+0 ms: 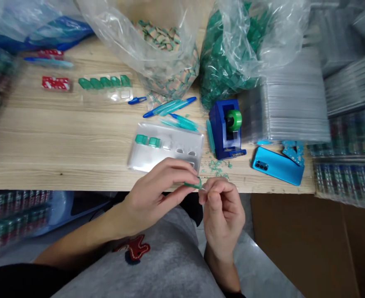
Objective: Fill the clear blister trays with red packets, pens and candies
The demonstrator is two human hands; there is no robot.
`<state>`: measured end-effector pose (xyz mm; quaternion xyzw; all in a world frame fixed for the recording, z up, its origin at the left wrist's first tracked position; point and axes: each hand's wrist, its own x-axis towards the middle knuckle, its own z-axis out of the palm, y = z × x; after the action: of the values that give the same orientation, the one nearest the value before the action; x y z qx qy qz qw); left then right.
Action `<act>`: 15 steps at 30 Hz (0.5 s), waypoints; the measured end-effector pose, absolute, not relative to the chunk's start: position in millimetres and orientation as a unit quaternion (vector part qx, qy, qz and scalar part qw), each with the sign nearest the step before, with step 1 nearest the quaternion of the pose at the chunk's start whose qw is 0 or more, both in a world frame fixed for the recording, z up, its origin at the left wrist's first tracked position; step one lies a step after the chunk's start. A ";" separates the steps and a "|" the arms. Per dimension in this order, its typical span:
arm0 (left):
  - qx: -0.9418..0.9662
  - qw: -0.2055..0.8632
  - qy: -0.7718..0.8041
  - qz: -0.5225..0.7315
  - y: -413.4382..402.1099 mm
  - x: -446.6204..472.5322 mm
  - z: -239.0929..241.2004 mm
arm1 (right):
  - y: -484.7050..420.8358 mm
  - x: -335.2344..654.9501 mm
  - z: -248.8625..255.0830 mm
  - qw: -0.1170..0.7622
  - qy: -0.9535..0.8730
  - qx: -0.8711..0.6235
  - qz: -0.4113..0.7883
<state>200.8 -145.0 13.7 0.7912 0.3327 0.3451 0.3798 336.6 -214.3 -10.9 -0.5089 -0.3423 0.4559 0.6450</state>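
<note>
Just past the table's front edge, my left hand (160,194) pinches a small green plastic piece (194,183) between thumb and fingers. Close against its right end is my right hand (222,211), thumb and fingers pressed together; a thin pale sliver shows at its fingertips, too small to name. Behind my left hand lies a clear plastic tray (170,159) with moulded pockets. Two green plastic pieces (154,142) sit in its left pockets, in a row with several pockets that hold none.
Green scraps (218,165) litter the table near a blue tape dispenser (219,136). A blue phone (277,165), stacked clear trays (294,103) and several blue pens (170,106) lie around. Behind stand bags of green pieces (226,70) and of beige-green pieces (170,74). Another tray (120,96) holds green pieces.
</note>
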 end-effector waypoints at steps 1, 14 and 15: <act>0.797 0.364 0.335 0.346 -143.8 199.0 13.6 | -213.8 337.3 -11.6 0.647 -0.335 -0.510 0.457; 0.850 0.202 0.395 0.284 -93.7 161.3 -4.8 | -211.1 381.4 -29.9 0.669 -0.265 -0.581 0.379; 0.851 0.203 0.401 0.270 -92.7 162.6 -6.1 | -211.7 380.1 -31.3 0.665 -0.268 -0.580 0.388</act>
<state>162.6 -92.7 -6.1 0.8515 0.4009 0.2700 0.2033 380.1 -211.7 -31.3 -0.5798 -0.2682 0.3876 0.6646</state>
